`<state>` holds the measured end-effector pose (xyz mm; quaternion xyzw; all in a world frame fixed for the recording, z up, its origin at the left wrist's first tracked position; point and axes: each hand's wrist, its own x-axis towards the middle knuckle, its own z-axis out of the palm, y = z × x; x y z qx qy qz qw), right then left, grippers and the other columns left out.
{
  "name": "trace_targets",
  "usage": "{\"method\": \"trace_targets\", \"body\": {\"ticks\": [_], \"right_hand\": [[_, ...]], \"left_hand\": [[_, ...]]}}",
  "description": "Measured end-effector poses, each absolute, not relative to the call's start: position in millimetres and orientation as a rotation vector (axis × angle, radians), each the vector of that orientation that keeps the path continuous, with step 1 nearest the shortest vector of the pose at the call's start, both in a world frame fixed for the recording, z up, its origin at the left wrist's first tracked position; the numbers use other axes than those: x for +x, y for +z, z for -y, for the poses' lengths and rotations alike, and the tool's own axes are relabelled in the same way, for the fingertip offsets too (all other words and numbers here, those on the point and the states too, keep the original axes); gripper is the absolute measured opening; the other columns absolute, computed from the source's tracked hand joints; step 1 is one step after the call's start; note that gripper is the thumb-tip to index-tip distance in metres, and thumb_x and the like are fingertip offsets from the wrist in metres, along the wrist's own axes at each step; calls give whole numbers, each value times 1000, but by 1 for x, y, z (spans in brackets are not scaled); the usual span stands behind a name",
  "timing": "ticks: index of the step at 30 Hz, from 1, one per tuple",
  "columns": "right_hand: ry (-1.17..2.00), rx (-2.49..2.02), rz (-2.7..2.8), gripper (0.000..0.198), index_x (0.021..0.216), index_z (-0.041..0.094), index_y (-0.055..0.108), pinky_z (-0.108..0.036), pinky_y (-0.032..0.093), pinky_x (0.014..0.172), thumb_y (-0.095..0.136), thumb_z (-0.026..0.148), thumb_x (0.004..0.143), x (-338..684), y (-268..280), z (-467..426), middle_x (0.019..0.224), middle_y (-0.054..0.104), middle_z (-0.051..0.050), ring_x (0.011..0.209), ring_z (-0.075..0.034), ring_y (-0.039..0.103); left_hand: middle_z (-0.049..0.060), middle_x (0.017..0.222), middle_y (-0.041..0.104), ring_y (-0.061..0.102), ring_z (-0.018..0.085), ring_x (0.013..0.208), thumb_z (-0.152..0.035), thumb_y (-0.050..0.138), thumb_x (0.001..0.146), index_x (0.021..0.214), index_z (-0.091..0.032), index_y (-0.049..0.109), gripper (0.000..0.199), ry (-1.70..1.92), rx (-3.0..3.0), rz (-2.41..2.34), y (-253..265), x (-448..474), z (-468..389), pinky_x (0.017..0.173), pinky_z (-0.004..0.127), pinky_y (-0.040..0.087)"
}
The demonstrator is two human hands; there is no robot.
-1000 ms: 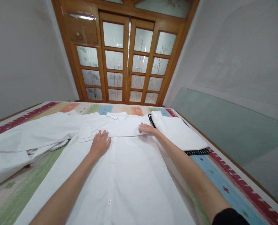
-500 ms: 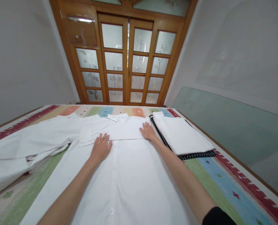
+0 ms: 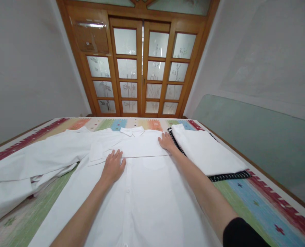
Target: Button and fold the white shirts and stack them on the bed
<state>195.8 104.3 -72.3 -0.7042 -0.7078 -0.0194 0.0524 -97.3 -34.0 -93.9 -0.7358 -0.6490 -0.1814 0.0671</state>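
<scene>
A white button-up shirt lies spread in front of me, its collar at the far end. One long sleeve is laid flat across the chest, its cuff pointing left. My left hand rests on the shirt at the lower edge of that sleeve, near the cuff, fingers stretched out. At the shirt's right shoulder, my right hand lies flat on the folded sleeve with its fingers apart. Neither hand grips the cloth. The other sleeve stretches out to the left, wrinkled.
A folded white garment on top of black striped cloth lies right of the shirt. Beneath everything is a colourful striped cover. A pale green board runs along the right wall; wooden glazed doors stand behind.
Both hands stay flat on the folded sleeve area, with my right hand slightly farther toward the shoulder edge. The whole view has shifted a little.
</scene>
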Motion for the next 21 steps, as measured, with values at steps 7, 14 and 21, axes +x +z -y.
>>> {"method": "trace_targets", "body": {"ticks": [7, 14, 21], "right_hand": [[-275, -1905, 2461, 36, 112, 10, 68, -41, 34, 102, 40, 20, 91, 210, -35, -141, 126, 61, -19, 126, -31, 45], [-6, -1882, 2749, 41, 114, 22, 70, -26, 43, 93, 48, 10, 82, 220, -11, -168, 119, 68, -5, 112, -19, 59], [-86, -2067, 2740, 39, 115, 7, 69, -43, 46, 90, 54, 17, 80, 224, -5, -178, 121, 64, -23, 115, -35, 57]], "left_hand": [[13, 141, 53, 38, 31, 138, -32, 38, 91, 130, -12, 56, 47, -579, -2219, 1953, -95, -97, 33, 113, 49, 32], [13, 140, 54, 38, 31, 138, -32, 40, 91, 128, -13, 57, 45, -579, -2219, 1961, -95, -97, 33, 113, 48, 32], [15, 140, 53, 37, 33, 138, -30, 39, 92, 128, -8, 57, 46, -550, -2235, 1983, -91, -95, 34, 114, 49, 30]]}}
